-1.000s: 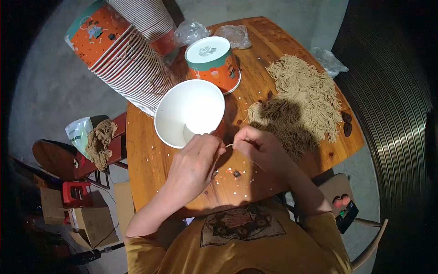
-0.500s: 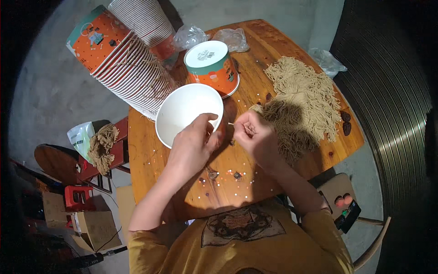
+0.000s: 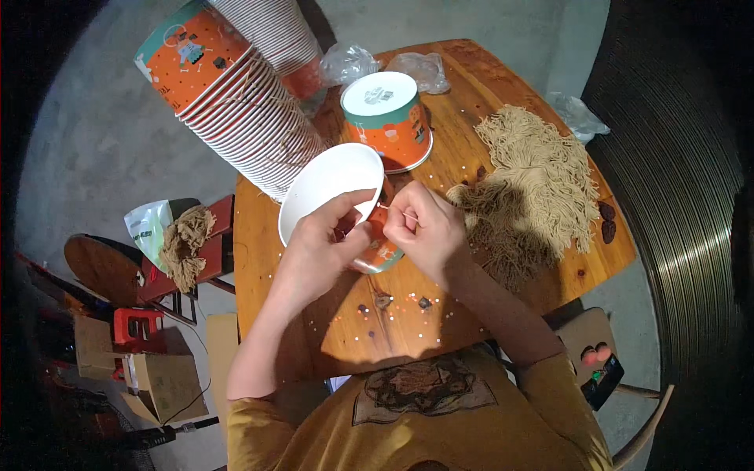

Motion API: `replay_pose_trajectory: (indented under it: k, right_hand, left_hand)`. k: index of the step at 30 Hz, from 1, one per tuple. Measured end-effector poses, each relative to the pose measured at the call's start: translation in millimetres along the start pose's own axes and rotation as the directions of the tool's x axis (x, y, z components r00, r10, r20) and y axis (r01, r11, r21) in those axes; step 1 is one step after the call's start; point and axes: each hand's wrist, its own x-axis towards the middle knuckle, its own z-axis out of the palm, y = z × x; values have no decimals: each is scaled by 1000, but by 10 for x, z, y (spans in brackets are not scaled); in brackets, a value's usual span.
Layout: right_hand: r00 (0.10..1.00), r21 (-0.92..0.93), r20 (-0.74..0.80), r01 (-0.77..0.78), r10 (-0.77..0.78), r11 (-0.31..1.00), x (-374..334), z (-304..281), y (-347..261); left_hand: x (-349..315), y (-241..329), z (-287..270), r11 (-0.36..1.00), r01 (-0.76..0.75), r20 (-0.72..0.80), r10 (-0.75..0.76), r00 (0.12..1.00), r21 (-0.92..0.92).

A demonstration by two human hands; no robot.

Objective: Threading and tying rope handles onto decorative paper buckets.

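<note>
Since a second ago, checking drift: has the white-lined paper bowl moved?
Yes. The paper bowl tipped and shifted toward the person, away from the upside-down bowl.

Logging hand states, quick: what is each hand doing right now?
Left hand: grips the rim of the white-lined orange paper cup.
Right hand: closed, pinching something thin, unclear what.

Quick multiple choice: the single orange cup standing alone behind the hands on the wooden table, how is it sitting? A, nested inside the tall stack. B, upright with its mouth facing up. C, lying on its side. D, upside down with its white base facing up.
D: the orange cup stands inverted, white base up, apart from the stack of cups.
</note>
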Motion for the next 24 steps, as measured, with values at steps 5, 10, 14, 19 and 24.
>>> replay_pose_trajectory:
  k: [5,10,14,19,24]
  right_hand:
    - [999,-3,-21,35,-35,999,12,33,7]
    - [1000,4,8,5,-5,1000,11,27,0]
    - [1000,-19,-2,28,-28,999,5,45,39]
    - [1000,-50,4,-15,15,999,-53,-8,73]
    - [996,-41,46,-73,75,997,-127,-31,162]
  left_hand:
    - [-19,58,-12,1000,7,0,-7,1000,11]
    - [-25,60,-7,1000,3,10,-3,1000,-6]
    - [-16,58,1,996,-44,24,42,999,84]
    - [49,32,38,992,67,128,-53,990,-106]
    - [260,-294,123,996,-83,192,88,977,-34]
